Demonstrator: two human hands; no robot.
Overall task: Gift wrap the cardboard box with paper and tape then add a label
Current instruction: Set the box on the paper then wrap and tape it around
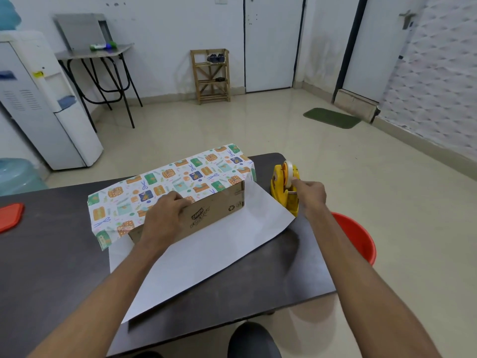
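A brown cardboard box (214, 215) lies on a sheet of wrapping paper (206, 254) whose white underside faces up on the dark table. The printed far part of the paper (180, 177) is folded over the box top. My left hand (165, 215) grips the box's near top edge, with its fingers curled over the folded paper. A yellow tape dispenser (284, 188) stands at the table's right edge, beside the paper. My right hand (309, 193) pinches the tape end at the dispenser's front.
An orange-red lid (10, 215) lies at the dark table's (51, 254) left edge. An orange bucket (358, 236) stands on the floor just right of the table. A water dispenser (44, 104), a folding table and a wooden rack stand by the far wall.
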